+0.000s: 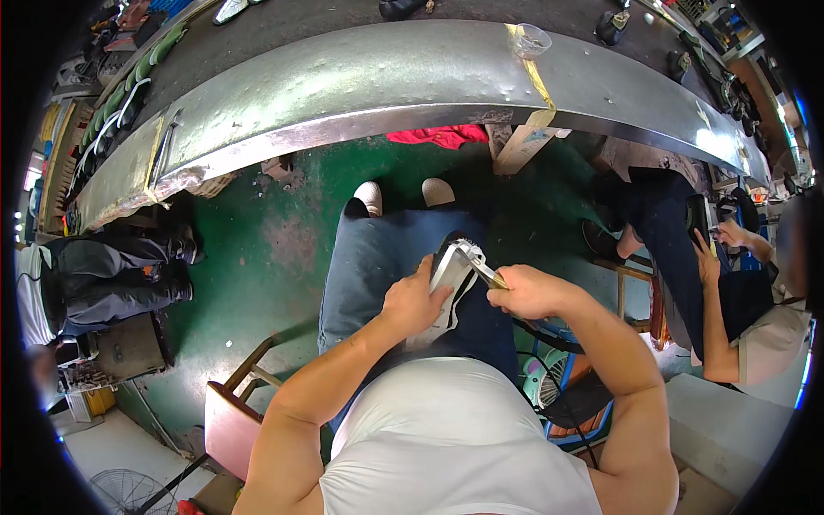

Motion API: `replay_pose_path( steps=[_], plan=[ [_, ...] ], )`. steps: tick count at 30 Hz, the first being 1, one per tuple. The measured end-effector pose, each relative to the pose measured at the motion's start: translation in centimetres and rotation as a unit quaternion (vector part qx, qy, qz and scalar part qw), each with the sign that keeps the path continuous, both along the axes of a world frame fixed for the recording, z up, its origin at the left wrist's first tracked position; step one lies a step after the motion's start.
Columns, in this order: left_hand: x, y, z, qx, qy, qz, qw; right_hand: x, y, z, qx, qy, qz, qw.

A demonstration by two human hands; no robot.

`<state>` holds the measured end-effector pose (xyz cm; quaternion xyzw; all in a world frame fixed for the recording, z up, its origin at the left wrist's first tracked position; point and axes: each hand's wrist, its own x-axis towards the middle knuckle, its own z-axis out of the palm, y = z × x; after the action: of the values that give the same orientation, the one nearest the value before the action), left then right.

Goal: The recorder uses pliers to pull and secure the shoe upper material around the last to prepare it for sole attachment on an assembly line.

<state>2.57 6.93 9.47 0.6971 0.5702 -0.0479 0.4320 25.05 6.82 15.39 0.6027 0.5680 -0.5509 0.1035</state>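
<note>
A shoe upper on a last [448, 276], white-grey with a dark toe end, rests over my lap. My left hand [415, 300] grips it along its left side, thumb across the pale surface. In my right hand [522, 292] are metal pincers [482, 269], held by the handles. Their jaws reach the gathered white edge near the toe end of the shoe upper; whether they pinch it is too small to tell. White loose edging runs down the shoe's right side toward my thighs.
A curved metal-topped bench [343, 81] crosses ahead, with a clear plastic cup [532, 41] on it. Co-workers sit at left [112, 283] and right [738, 300]. A pink-seated chair [230, 429] stands near my left elbow; a small teal fan [541, 382] is by my right side.
</note>
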Motion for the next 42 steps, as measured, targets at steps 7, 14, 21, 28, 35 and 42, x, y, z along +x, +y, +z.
replay_pose_path(
  steps=[7, 14, 21, 28, 35, 42],
  plan=[
    [-1.4, -0.4, -2.7, 0.048, -0.063, 0.037, 0.996, -0.2, -2.9, -7.3, 0.267, -0.006, 0.039, 0.963],
    [-2.9, -1.4, -4.5, 0.189, -0.039, 0.05, 0.98, 0.5, -5.1, -6.0, 0.112, 0.183, -0.148, 0.966],
    [-5.9, -2.3, -4.9, 0.002, -0.212, 0.154, 0.965, -7.0, -5.3, -10.2, 0.229, 0.079, -0.295, 0.924],
    [-7.5, -1.8, -3.7, -0.323, -0.471, 0.15, 0.807, -4.2, -6.9, -10.4, 0.203, 0.084, -0.244, 0.945],
    [-7.2, -5.6, -6.0, -0.209, -0.421, 0.157, 0.869, -1.1, -9.5, -4.2, 0.227, 0.073, 0.041, 0.97],
    [-6.8, -6.8, -7.6, -0.17, -0.443, 0.124, 0.872, -5.5, -5.3, 0.2, 0.236, -0.071, 0.231, 0.941]
  ],
)
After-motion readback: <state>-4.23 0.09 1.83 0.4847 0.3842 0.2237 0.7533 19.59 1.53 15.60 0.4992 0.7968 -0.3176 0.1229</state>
